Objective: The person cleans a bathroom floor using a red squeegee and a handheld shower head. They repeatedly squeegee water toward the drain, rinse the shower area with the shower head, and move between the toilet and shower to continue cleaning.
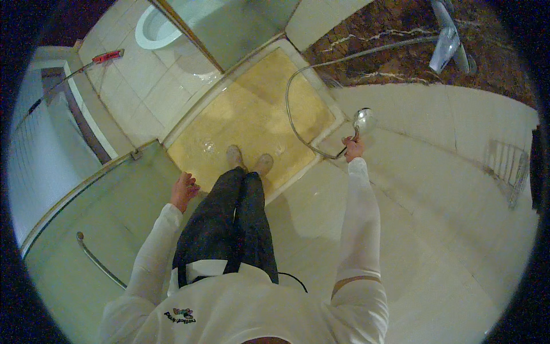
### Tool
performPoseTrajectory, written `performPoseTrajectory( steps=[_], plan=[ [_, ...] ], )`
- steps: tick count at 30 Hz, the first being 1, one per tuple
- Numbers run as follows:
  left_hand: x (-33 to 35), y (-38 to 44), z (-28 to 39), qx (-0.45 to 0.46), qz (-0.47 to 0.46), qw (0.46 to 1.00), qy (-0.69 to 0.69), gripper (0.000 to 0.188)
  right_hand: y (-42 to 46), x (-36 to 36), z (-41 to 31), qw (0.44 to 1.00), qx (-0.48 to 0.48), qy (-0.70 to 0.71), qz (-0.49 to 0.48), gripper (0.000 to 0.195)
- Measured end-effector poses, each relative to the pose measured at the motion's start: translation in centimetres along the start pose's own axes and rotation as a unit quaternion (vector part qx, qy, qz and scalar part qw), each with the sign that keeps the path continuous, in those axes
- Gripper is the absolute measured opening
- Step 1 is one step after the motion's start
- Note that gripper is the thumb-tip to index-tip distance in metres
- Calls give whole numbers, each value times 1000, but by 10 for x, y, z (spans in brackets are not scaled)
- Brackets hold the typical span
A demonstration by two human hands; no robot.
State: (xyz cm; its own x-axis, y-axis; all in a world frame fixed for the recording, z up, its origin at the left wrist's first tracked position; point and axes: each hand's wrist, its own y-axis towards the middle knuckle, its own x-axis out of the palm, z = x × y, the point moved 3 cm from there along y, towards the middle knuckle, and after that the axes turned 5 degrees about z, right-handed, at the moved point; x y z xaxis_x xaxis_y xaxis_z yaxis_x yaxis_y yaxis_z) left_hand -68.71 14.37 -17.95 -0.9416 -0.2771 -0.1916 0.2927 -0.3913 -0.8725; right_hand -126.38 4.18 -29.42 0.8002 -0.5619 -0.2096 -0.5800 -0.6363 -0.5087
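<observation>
My right hand (354,147) grips the handle of a handheld shower head (364,120) beside the tiled wall. A metal shower hose (288,103) loops from the handle over the tray and up to the chrome shower mixer (447,49). My left hand (184,190) hangs near the glass shower door with its fingers loosely bent and nothing seen in it. Both feet stand on the yellow floor of the shower tray (258,107), which looks wet. Whether water leaves the shower head cannot be told.
A glass door with a curved metal handle (101,262) is at my left. Beyond the tray's raised rim (193,112) lie floor tiles, a white toilet (157,28) and a long-handled tool with a red head (107,56). A wire rack (507,165) hangs on the right wall.
</observation>
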Motion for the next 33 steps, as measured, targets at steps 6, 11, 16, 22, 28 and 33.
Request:
performPoseTrajectory(
  steps=[6,11,16,22,28,33],
  plan=[
    [-29,-50,-13,-20,23,1000,-2,50,-22,-11,3,987,-17,-160,9,23],
    [-88,-24,-70,-53,62,994,-79,46,-37,-24,-2,994,-33,-99,19,22],
    [-132,-42,-91,-50,115,991,-55,41,-71,-19,-43,980,-132,-146,-12,21],
    [-187,-68,-156,-54,149,983,-89,38,-112,-2,-90,984,-94,-146,-43,20],
    [-144,-149,-176,-69,161,978,-114,39,-70,-35,-99,938,-201,-254,-122,29],
    [-47,-251,-177,-50,226,955,-188,36,-52,-49,-146,840,-175,-481,-181,36]
  ],
)
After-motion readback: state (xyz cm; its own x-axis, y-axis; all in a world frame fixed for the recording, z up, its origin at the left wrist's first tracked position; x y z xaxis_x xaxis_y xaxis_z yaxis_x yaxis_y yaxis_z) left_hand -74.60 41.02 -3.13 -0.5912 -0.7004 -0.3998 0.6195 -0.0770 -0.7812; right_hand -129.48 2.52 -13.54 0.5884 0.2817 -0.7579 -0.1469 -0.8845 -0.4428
